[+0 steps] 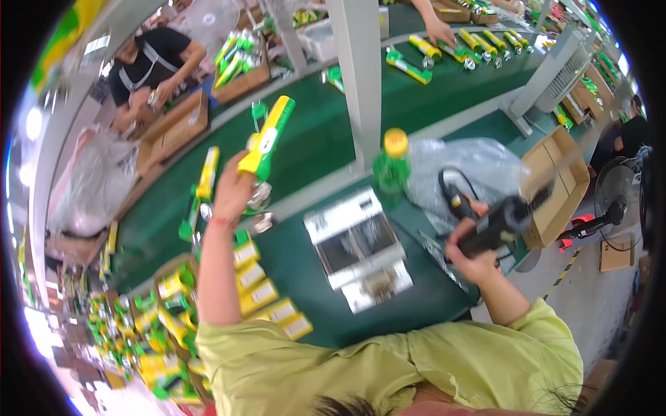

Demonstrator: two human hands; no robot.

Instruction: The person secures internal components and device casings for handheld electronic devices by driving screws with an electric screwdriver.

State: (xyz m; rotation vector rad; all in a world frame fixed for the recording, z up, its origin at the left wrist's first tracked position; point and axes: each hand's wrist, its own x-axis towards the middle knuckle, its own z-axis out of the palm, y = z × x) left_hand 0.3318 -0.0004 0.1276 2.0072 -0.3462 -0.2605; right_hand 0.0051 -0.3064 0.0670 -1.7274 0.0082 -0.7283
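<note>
Clock centred on silver metal fixture with dark recess (368, 268). Left hand (234, 187), 10 o'clock: fingers closed on lower end of yellow-and-green plastic tube (269, 136), itself at 11. Right hand (474, 258), 3 o'clock: wrapped round black handheld power tool (496, 227). Yellow-capped green bottle (390, 173), 1 o'clock.

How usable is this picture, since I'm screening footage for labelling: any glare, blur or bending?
Head view: the green conveyor belt bows with the fisheye lens, and the corners go black; head view: glare whitens the left rim and glints on the clear plastic bag; head view: the left hand and yellow-green device look slightly soft, yet readable.
</note>
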